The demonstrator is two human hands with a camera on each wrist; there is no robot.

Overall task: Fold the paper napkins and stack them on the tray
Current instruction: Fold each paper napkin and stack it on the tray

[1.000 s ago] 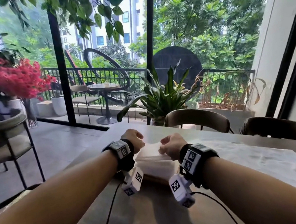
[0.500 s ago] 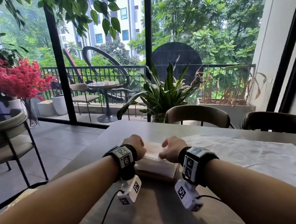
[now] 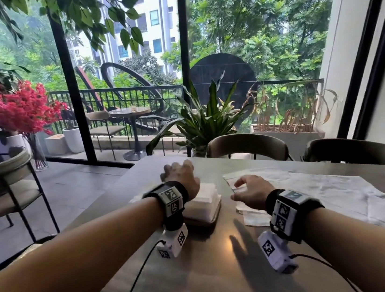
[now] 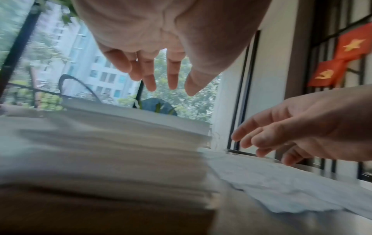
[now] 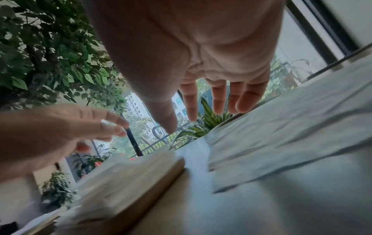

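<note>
Both the left hand (image 3: 182, 174) and right hand (image 3: 251, 190) hover spread and empty; the thin white unfolded paper napkins (image 3: 334, 190) right of the brown wooden tray (image 3: 207, 219) look limp and tearable, best pinched lightly at a near corner.

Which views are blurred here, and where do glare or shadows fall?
Head view: sharp and wide-angle, with a bright glare patch on the table and a shadow of the right hand beside it. Left wrist view: the napkin stack near the lens is smeared and the left hand is soft. Right wrist view: the tray and unfolded napkins are streaked by motion blur.
</note>
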